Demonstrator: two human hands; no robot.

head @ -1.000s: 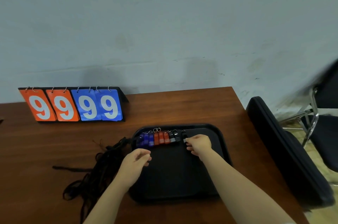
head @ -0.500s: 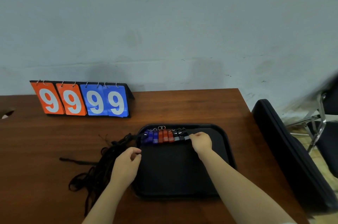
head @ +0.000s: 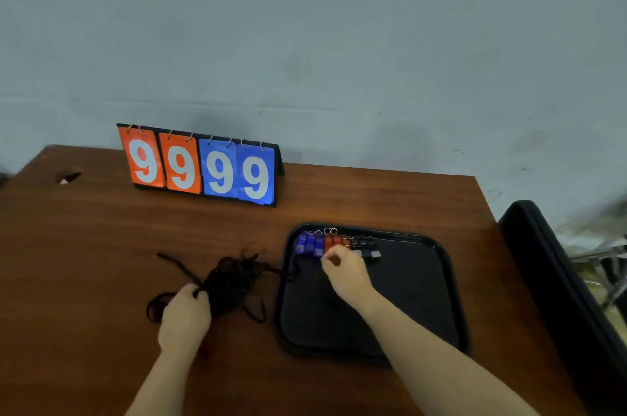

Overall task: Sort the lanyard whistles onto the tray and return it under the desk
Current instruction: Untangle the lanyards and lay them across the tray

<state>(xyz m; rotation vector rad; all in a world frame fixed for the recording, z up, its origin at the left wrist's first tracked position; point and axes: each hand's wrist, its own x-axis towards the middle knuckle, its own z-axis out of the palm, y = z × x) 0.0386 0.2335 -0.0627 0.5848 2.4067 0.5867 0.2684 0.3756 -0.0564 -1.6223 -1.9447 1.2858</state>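
Small, light plastic whistles (head: 336,246) rowed along black tray's (head: 441,296) far edge, right hand (head: 346,271) pinching at orange ones, left hand (head: 185,315) closed on limp, tangle-prone lanyard cords (head: 234,279) (best gathered bunched).

Your left hand (head: 185,319) lies knuckles-up, fingers curled closed as if gripping. Your right arm stretches forward, its hand (head: 346,271) bent at the wrist, fingertips apparently pinched together, though blurred.
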